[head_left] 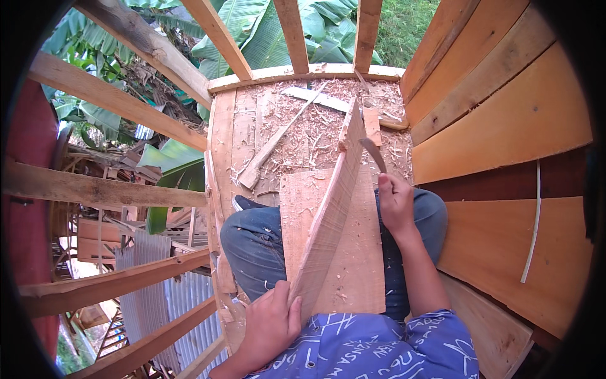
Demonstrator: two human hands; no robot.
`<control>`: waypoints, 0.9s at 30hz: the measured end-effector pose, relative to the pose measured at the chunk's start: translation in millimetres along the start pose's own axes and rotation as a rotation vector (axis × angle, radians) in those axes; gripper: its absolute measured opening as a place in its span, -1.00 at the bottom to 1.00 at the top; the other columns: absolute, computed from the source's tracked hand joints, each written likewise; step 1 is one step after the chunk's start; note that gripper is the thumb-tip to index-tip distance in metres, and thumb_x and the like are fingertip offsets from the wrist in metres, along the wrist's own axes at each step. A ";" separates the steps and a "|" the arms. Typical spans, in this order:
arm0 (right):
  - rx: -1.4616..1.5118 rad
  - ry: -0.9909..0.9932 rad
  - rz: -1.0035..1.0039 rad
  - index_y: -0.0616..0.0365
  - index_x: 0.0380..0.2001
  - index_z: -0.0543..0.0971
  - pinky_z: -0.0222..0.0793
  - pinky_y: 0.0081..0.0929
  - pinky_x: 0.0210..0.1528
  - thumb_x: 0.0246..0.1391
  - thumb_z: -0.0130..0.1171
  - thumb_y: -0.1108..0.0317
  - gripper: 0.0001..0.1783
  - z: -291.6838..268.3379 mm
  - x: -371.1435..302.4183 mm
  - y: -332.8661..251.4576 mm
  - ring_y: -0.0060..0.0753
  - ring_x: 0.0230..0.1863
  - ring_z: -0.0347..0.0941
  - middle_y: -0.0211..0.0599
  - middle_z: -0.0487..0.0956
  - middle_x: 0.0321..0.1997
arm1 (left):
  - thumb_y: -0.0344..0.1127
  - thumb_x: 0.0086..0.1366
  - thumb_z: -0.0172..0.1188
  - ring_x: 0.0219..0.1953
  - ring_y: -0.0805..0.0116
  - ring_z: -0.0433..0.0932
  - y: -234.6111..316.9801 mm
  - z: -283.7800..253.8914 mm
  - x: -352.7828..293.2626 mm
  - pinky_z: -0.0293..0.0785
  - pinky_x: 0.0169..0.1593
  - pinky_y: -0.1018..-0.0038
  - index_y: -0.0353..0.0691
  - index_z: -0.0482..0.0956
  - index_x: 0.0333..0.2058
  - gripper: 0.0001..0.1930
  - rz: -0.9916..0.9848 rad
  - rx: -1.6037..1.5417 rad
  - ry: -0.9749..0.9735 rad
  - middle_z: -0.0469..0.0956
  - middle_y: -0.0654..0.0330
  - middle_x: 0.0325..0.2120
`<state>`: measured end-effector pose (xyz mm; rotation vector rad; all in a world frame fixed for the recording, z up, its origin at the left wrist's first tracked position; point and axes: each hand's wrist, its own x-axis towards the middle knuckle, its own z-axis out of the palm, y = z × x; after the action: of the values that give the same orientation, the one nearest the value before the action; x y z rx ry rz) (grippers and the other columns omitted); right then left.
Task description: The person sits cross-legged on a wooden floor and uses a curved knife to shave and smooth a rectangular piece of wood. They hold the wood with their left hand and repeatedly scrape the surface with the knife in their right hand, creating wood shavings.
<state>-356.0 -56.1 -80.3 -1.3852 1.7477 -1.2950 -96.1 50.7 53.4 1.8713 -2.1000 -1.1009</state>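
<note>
My left hand (271, 319) is closed around the near end of a wooden plank (329, 221), which stands on its narrow edge and slants away from me. Under it, a wide flat board (363, 265) lies across my lap between my bent knees. In my right hand (396, 201), fingers wrapped tight, is a knife with a broad, slightly curved blade (374, 154). The blade points away from me, just right of the plank's far part; whether it touches the wood I cannot tell. The knife's handle is mostly hidden in my fist.
Curled shavings (297, 136) cover the wooden floor ahead. Among them lie a saw (315, 98), a long-handled wooden piece (268, 155) and a small wood block (372, 125). Slatted railings (113, 191) line the left, with a drop beyond; a plank wall (505, 142) closes the right.
</note>
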 end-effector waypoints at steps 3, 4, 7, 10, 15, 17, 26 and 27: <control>0.230 -0.122 0.219 0.26 -0.63 0.35 0.08 -0.53 -0.58 0.31 -0.04 -0.04 -0.40 12.6 -6.7 9.7 -0.67 -0.64 0.14 -0.47 0.20 -0.77 | -0.40 0.21 0.12 -0.45 -0.23 0.50 0.8 2.3 2.2 0.35 -0.39 0.04 -0.30 0.35 -0.25 -0.82 0.013 -0.010 0.000 0.48 -0.15 -0.54; 0.510 -0.116 0.415 0.14 -0.63 0.32 0.08 -0.62 -0.64 0.31 -0.09 -0.12 -0.40 13.9 -5.6 6.0 -0.70 -0.69 0.13 -0.55 0.18 -0.78 | -0.40 0.21 0.12 -0.45 -0.23 0.50 2.4 2.2 2.1 0.35 -0.39 0.04 -0.30 0.35 -0.25 -0.82 0.004 -0.016 -0.003 0.48 -0.16 -0.54; 0.702 -0.190 0.750 0.03 -0.62 0.26 0.05 -0.67 -0.71 0.30 -0.17 -0.22 -0.40 5.6 8.7 -4.3 -0.73 -0.75 0.09 -0.63 0.15 -0.78 | -0.40 0.21 0.12 -0.44 -0.25 0.50 3.2 2.6 3.6 0.35 -0.37 0.04 -0.31 0.35 -0.25 -0.82 0.013 -0.013 0.002 0.48 -0.17 -0.53; 0.600 -0.623 0.748 0.03 -0.62 0.25 0.02 -0.67 -0.75 0.29 -0.23 -0.27 -0.37 7.9 -0.4 -24.2 -0.73 -0.78 0.04 -0.62 0.13 -0.78 | -0.41 0.21 0.11 -0.42 -0.26 0.50 2.4 1.5 5.0 0.36 -0.35 0.05 -0.32 0.36 -0.26 -0.82 0.019 -0.010 0.013 0.48 -0.19 -0.53; 0.796 -1.133 0.589 0.05 -0.45 0.31 0.02 -0.68 -0.78 0.30 -0.08 -0.07 -0.57 -3.0 -15.5 -36.5 -0.74 -0.79 0.08 -0.59 0.19 -0.75 | -0.43 0.21 0.10 -0.41 -0.24 0.50 -3.7 2.7 5.8 0.37 -0.33 0.08 -0.33 0.37 -0.24 -0.82 0.017 -0.029 0.023 0.48 -0.18 -0.51; 0.890 -1.036 0.687 0.03 -0.37 0.30 0.06 -0.70 -0.74 0.31 -0.04 0.08 -0.71 -11.8 -13.8 -42.6 -0.76 -0.76 0.08 -0.61 0.20 -0.70 | -0.43 0.20 0.10 -0.40 -0.23 0.50 -5.1 3.8 4.4 0.38 -0.32 0.09 -0.33 0.38 -0.22 -0.82 0.022 -0.026 0.025 0.49 -0.17 -0.50; 0.632 -0.374 0.498 0.17 -0.21 0.37 0.22 -0.69 -0.69 0.35 -0.07 0.19 -0.75 -2.4 8.9 -13.4 -0.75 -0.67 0.25 -0.47 0.35 -0.46 | -0.44 0.19 0.11 -0.39 -0.20 0.51 -2.1 2.8 5.9 0.39 -0.31 0.12 -0.33 0.39 -0.23 -0.82 0.026 -0.056 0.028 0.50 -0.17 -0.49; 0.621 -0.356 0.480 0.19 -0.21 0.40 0.21 -0.70 -0.68 0.35 -0.08 0.19 -0.74 0.0 9.0 -12.2 -0.75 -0.67 0.25 -0.47 0.36 -0.48 | -0.44 0.19 0.11 -0.39 -0.20 0.52 -1.9 2.9 6.1 0.39 -0.31 0.12 -0.33 0.39 -0.23 -0.82 0.024 -0.057 0.029 0.50 -0.17 -0.49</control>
<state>-353.9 -64.6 -67.9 -0.7255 1.1861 -1.0996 -97.5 46.5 47.9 1.8206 -2.0482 -1.1090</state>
